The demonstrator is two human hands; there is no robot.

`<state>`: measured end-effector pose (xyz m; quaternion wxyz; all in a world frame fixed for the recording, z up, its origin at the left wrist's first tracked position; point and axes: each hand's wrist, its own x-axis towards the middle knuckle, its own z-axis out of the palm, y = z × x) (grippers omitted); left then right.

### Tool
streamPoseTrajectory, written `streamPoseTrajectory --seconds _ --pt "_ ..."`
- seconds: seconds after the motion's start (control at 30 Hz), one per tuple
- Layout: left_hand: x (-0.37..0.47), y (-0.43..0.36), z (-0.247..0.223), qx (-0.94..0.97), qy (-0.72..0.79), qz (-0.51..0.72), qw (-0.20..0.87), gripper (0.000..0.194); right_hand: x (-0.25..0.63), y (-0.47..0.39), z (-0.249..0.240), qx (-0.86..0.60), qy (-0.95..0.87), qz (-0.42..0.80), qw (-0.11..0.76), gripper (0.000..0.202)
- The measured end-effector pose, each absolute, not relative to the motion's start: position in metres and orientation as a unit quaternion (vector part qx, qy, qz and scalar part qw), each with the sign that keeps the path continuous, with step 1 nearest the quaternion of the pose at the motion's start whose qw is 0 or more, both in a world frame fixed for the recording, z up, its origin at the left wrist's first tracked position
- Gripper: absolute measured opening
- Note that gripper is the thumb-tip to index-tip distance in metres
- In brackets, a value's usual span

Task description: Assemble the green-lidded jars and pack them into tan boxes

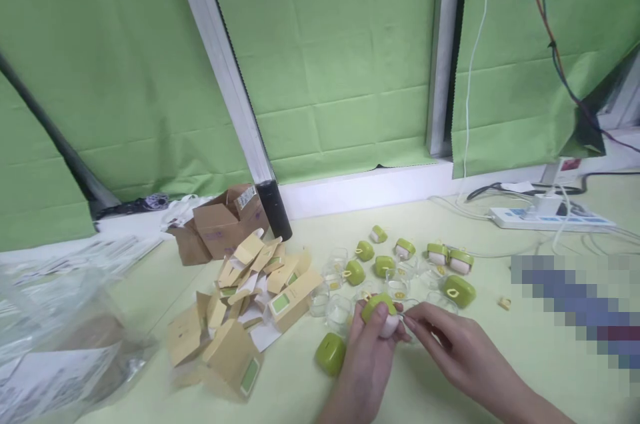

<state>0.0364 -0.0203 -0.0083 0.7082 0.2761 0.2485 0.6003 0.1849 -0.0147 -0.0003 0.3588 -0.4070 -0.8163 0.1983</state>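
Note:
My left hand (369,357) is wrapped round a small green and white case (383,314), thumb on its green top. Close by on the right, my right hand (450,337) pinches something thin and pale at the case's side, too small to make out. Several similar green cases, such as one with a yellow loop (459,291), stand on the table beyond my hands. Left of my left hand lies a plain green piece (331,353). Clear plastic cups (339,312) are spread among the cases. A small yellow piece (505,303) lies to the right.
Opened cardboard packets (297,297) are heaped left of centre. Behind them are a brown box (220,227) and a black cylinder (274,209). Plastic bags (75,337) cover the left. A power strip (575,219) with cables lies at the back right.

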Motion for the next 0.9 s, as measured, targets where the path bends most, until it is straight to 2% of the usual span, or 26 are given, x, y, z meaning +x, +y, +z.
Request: streamPoseTrajectory --seconds 0.2,0.53,0.8,0.9 --pt "0.042 -0.023 -0.009 0.254 0.299 0.605 0.693 0.022 0.186 -0.012 -0.006 -0.4 -0.827 0.14 0.368 0.015" --pt "0.042 -0.024 -0.002 0.232 0.291 0.607 0.702 0.027 0.189 -0.014 -0.008 -0.381 -0.824 0.144 0.394 0.015" --pt "0.046 -0.025 -0.01 0.207 0.259 0.61 0.72 0.027 0.19 -0.011 -0.019 -0.35 -0.837 0.086 0.412 0.012" --pt "0.049 -0.026 -0.011 0.21 0.235 0.612 0.725 0.027 0.188 -0.012 -0.023 -0.348 -0.828 0.111 0.425 0.015"
